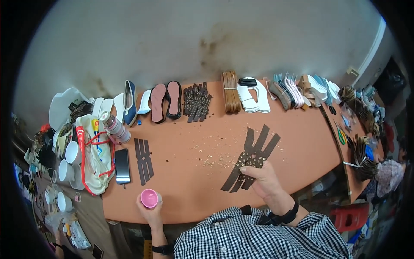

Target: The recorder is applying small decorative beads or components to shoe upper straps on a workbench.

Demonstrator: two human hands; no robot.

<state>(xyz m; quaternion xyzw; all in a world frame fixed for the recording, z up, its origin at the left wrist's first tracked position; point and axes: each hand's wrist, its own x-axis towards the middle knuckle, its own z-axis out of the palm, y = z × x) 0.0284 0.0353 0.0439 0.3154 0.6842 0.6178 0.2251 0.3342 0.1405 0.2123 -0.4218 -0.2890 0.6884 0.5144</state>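
My left hand (152, 210) is wrapped round a small cup (149, 198) with a pink inside, near the table's front edge. My right hand (258, 177) grips a dark brown shoe upper piece (254, 159), thumb on top. Its slit strips fan out at both ends, and its middle is dotted with small metal-looking studs. Many tiny gold bits (220, 160) are scattered on the table to its left. A similar dark strip piece without visible studs (143, 162) lies flat beyond my left hand. Farther back is a pile of studded dark pieces (197, 102).
Along the wall stand pink-lined soles (158, 102), a blue shoe (130, 102), a brown strip bundle (230, 93) and white cut-outs (254, 98). At left are a phone (122, 166), a bottle (116, 128) and a white bag (97, 159). Green-handled scissors (341, 136) lie at right.
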